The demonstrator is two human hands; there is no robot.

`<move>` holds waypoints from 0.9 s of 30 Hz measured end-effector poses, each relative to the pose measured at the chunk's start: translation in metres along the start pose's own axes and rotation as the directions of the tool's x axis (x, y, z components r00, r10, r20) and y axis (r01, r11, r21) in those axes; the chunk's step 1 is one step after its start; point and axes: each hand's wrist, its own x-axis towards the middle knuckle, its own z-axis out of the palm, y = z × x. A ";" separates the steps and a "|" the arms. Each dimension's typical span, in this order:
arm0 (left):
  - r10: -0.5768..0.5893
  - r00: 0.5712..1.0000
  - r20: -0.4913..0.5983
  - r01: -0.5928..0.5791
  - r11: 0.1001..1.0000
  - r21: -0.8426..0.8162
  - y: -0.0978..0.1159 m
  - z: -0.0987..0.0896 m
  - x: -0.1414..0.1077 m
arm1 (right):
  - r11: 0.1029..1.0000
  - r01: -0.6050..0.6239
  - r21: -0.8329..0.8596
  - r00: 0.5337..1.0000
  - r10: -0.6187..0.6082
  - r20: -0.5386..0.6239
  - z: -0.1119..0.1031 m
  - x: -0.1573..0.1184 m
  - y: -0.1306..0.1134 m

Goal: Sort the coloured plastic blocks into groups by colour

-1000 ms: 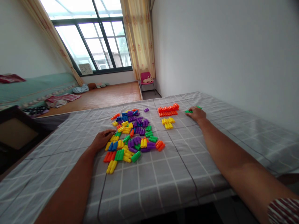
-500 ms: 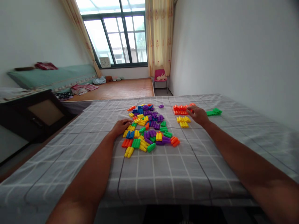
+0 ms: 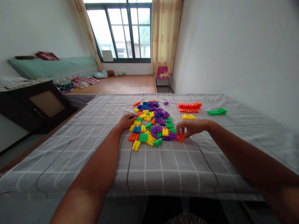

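Note:
A pile of plastic building blocks in purple, yellow, green, blue and orange (image 3: 156, 120) lies on the checked cloth. At its left edge rests my left hand (image 3: 127, 121), its loosely bent fingers touching the outer blocks and gripping none that I can see. My right hand (image 3: 192, 126) is at the near right end of the pile, thumb and fingers closed around an orange building block (image 3: 180, 137). Beyond that hand are a stacked orange row (image 3: 188, 107) and a yellow row (image 3: 188, 116), partly hidden by the hand. Farther right lies a joined green piece (image 3: 217, 111).
The grey checked cloth (image 3: 149, 174) covers the table to its front edge. A white wall (image 3: 245, 56) runs along the right. Behind stand a low wooden bed (image 3: 130, 83) and a pink chair (image 3: 162, 72); a dark cabinet (image 3: 42, 105) is at the left.
My right hand has come from the orange row toward me and left, onto the loose orange block at the pile's end. My left hand stays by the pile. The view has tilted slightly.

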 end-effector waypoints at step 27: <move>0.018 1.000 0.020 -0.018 1.000 -0.010 -0.004 -0.003 0.001 | 0.456 -0.883 0.114 0.182 0.556 -0.811 -0.087 0.011 0.146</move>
